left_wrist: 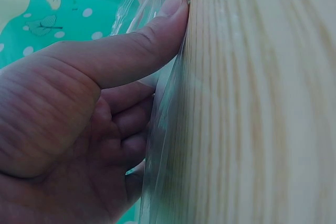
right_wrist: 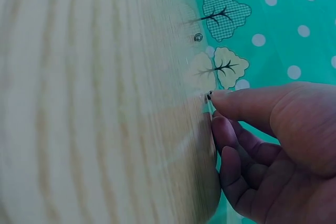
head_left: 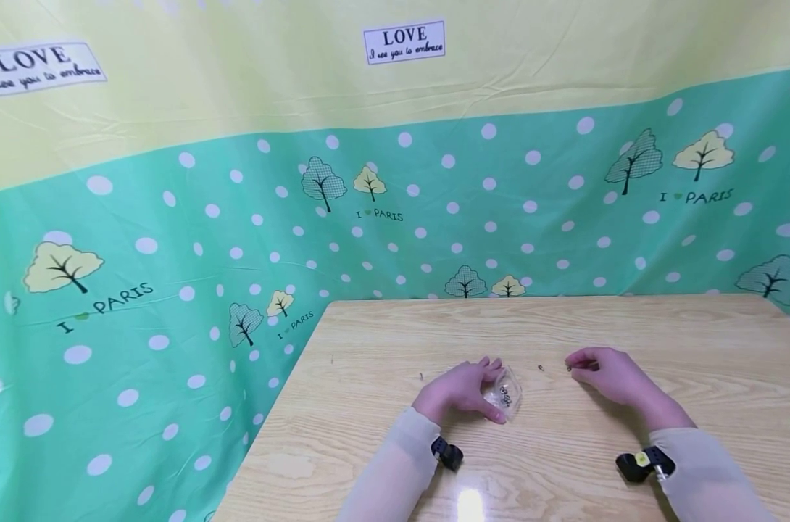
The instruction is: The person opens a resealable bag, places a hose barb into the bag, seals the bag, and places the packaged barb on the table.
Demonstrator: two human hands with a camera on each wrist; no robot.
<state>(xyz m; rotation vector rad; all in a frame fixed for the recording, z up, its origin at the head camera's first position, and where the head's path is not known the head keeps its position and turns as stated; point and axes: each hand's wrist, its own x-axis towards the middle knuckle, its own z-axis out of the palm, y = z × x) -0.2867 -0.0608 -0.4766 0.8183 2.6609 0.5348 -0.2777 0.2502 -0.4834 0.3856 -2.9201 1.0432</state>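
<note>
My left hand [head_left: 463, 388] lies spread over the left side of a small clear plastic bag [head_left: 512, 384], its thumb along the near edge and its fingertips at the far edge. Several small dark metal pieces [head_left: 506, 396] show inside the bag. In the left wrist view the thumb presses the clear film [left_wrist: 137, 11] down at the tabletop. To the right of the bag, my right hand [head_left: 610, 373] pinches a tiny dark metal piece [right_wrist: 210, 95] between thumb and index finger, low over the table. Its exact kind I cannot tell.
A second small metal piece [head_left: 541, 367] lies between the bag and my right hand. Another tiny piece [head_left: 421, 375] lies left of my left hand. The wooden table [head_left: 369, 333] meets a green and yellow printed curtain [head_left: 395, 246] at its back and left edges.
</note>
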